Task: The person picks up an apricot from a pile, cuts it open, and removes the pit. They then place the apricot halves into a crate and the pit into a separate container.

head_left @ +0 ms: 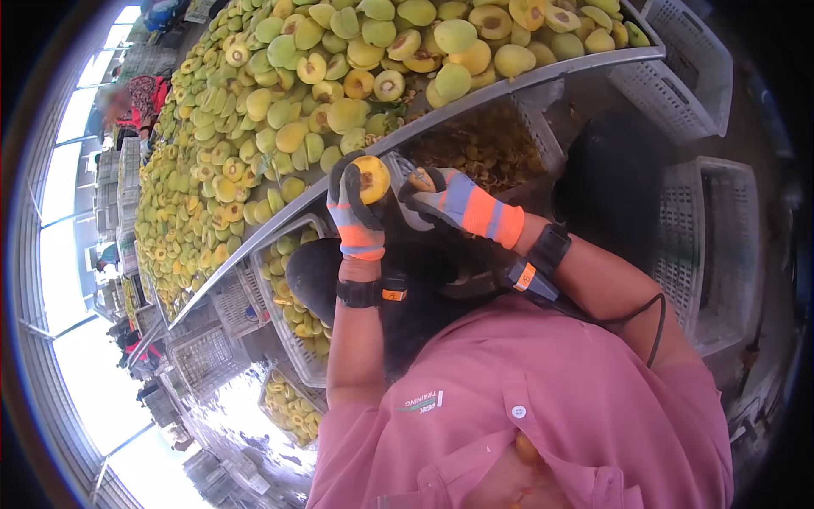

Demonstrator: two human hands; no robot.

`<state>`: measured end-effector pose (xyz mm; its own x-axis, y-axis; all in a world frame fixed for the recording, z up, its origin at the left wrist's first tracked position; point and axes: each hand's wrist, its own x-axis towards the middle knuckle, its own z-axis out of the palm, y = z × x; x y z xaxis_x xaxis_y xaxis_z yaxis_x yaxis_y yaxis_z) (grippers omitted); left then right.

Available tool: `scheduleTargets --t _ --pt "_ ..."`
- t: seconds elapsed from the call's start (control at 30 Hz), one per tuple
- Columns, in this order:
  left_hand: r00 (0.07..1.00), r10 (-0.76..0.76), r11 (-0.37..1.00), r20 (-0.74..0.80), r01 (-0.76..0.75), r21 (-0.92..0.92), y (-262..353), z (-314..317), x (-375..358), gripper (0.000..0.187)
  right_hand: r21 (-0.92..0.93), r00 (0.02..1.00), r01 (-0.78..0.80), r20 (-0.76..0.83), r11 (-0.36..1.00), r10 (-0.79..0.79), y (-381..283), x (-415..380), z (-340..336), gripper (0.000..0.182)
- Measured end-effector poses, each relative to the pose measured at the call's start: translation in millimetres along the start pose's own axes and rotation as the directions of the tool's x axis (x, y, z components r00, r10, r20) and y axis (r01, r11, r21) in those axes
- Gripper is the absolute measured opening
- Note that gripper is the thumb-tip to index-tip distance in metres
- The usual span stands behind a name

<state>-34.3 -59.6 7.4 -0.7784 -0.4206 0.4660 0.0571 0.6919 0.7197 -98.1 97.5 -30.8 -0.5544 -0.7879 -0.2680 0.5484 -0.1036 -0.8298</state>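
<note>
My left hand [356, 208], in a grey, orange and blue work glove, is closed around a halved yellow peach [374, 179]. Its cut face, with a brown centre, is turned towards my right hand. My right hand [458, 202], gloved alike, has its fingers wrapped around a small tool with a brown handle [421, 179] and a thin metal end. The tool is close to the fruit, and a small gap seems to lie between them. Beyond both hands, a metal-edged table [280, 222] bears a large heap of green-yellow peach halves [288, 127].
Under the table edge is a crate of brown scraps [475, 148]. A crate of peach halves [309, 318] stands beside my left forearm. White plastic crates [716, 254] are on the right. Grey crates [208, 360] stand at lower left. Another person [140, 106] is at the table's far left.
</note>
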Motion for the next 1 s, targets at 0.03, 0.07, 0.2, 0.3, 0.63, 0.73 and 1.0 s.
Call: scheduleTargets --t 0.03,0.07,0.2,0.3,0.63,0.73,1.0 --pt "0.958 0.27 0.925 0.096 -0.286 0.251 0.0 3.3 -1.0 0.045 -0.076 1.0 0.029 0.002 0.997 -0.029 0.3 0.6 -1.9 0.017" --pt "0.974 0.188 0.96 0.126 -0.21 0.183 0.2 8.1 -1.2 0.045 -0.15 0.998 0.057 0.008 0.987 -0.056 1.0 0.6 -3.4 0.017" --pt "0.996 -0.068 0.987 0.065 0.077 -0.142 13.7 23.7 -5.8 0.043 -0.382 0.994 0.091 -0.017 0.92 -0.106 -3.1 3.3 -9.3 0.02" --pt "0.952 -0.296 0.816 0.076 0.293 -0.498 11.4 31.3 -11.6 0.029 -0.4 0.993 -0.009 -0.109 0.917 -0.037 -8.6 0.6 -8.2 0.024" --pt "0.937 -0.345 0.839 0.045 0.33 -0.434 7.7 49.2 -22.2 0.025 -0.442 0.987 -0.13 -0.146 0.887 0.072 3.0 3.6 -9.5 0.026" --pt "0.967 -0.252 0.935 0.046 0.255 -0.245 2.5 49.3 -23.1 0.024 -0.406 0.975 -0.201 -0.167 0.892 0.144 5.9 3.7 -6.5 0.025" --pt "0.838 -0.373 0.524 0.398 0.544 -0.656 18.5 22.0 -15.8 0.022 -0.506 0.985 -0.018 0.141 0.862 0.103 -9.0 -6.6 -27.9 0.039"
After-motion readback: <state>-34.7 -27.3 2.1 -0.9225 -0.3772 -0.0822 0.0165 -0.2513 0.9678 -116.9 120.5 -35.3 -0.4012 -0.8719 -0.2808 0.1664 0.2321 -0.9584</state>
